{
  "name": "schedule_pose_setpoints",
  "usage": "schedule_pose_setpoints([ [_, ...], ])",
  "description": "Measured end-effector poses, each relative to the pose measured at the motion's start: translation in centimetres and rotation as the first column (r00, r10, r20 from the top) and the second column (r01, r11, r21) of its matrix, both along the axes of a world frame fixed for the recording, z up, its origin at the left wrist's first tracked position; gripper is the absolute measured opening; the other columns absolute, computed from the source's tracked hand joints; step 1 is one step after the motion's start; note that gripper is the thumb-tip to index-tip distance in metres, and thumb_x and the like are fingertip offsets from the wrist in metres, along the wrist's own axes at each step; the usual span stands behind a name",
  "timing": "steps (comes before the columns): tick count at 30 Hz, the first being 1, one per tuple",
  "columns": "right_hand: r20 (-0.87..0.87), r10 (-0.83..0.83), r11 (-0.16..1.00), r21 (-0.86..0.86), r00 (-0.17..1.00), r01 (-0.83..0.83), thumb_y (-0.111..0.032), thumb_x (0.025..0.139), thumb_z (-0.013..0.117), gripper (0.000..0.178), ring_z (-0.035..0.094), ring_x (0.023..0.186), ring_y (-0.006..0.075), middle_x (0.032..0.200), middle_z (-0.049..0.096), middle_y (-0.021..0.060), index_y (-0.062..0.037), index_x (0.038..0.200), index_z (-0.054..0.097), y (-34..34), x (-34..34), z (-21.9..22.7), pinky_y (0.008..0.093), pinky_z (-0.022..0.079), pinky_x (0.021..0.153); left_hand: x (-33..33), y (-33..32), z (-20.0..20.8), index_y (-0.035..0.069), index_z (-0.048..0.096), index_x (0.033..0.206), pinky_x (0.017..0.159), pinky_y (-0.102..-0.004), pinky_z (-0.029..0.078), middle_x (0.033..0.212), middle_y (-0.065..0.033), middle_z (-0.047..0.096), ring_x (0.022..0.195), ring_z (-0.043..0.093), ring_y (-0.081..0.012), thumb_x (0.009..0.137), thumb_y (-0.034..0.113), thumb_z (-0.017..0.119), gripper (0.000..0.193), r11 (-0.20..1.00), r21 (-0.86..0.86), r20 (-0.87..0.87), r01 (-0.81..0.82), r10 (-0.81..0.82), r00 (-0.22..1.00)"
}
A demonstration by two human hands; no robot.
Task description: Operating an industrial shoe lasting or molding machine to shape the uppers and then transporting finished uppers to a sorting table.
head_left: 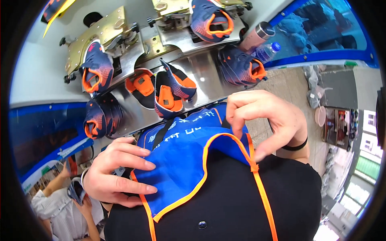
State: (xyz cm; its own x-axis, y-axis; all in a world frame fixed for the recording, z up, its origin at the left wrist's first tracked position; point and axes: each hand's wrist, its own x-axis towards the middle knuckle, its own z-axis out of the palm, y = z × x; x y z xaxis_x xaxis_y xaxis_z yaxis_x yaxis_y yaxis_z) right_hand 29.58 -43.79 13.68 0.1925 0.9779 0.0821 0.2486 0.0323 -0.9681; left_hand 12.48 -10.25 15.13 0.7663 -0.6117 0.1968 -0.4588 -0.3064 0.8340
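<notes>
A blue apron with orange piping hangs over my black-clothed chest, its upper edge standing away from me. Orange straps run from its top corners toward the lower edge of the view. My left hand lies against the apron's left side, fingers spread and stretched over the cloth. At the apron's right top corner, my right hand is curled, with its fingertips and thumb on either side of the orange piping. Just beyond the apron, several dark blue and orange shoe uppers lie on a metal bench.
Metal clamping fixtures stand at the back, with shoes on them. More shoes sit at the bench's right, beside a steel flask and a plastic bottle. Another person is at lower left, holding a shoe.
</notes>
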Motion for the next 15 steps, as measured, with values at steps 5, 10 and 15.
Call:
schedule_pose_setpoints([
  [5,0.045,0.194,0.980,-0.061,0.980,-0.191,-0.021,0.076,0.079,0.026,0.059,0.086,0.0305,0.096,0.060,0.0125,-0.0031,0.090,0.067,-1.3,0.2,-0.3,0.0386,0.048,0.073,1.2,1.0,0.4,0.017,0.079,0.095,0.073,-0.0351,0.041,0.103,-0.0022,0.064,0.091,0.058,-0.0203,0.067,0.020,0.083,0.029,0.992,-0.041,0.090,0.122,-0.118,0.989],
  [10,0.112,0.161,0.987,-0.010,0.981,-0.161,-0.019,0.078,0.077,0.022,0.061,0.084,0.0284,0.095,0.063,0.0096,-0.0042,0.093,0.069,-1.3,-0.9,0.6,0.0369,0.048,0.069,2.5,2.9,0.3,0.012,0.079,0.092,0.063,-0.0250,0.037,0.086,0.0047,0.067,0.077,0.057,-0.0097,0.081,0.018,0.078,0.013,0.928,-0.245,0.118,0.282,-0.260,0.958],
  [15,-0.029,-0.043,0.967,0.250,0.999,0.049,-0.004,0.069,0.073,0.013,0.060,0.070,0.0259,0.076,0.063,0.0084,-0.0025,0.082,0.069,-2.3,-1.2,0.3,0.0336,0.046,0.062,4.3,1.4,0.9,0.006,0.077,0.094,0.063,-0.0246,0.044,0.090,-0.0036,0.071,0.072,0.063,-0.0132,0.091,0.011,0.065,0.014,0.629,-0.485,0.151,0.607,-0.623,0.767],
])
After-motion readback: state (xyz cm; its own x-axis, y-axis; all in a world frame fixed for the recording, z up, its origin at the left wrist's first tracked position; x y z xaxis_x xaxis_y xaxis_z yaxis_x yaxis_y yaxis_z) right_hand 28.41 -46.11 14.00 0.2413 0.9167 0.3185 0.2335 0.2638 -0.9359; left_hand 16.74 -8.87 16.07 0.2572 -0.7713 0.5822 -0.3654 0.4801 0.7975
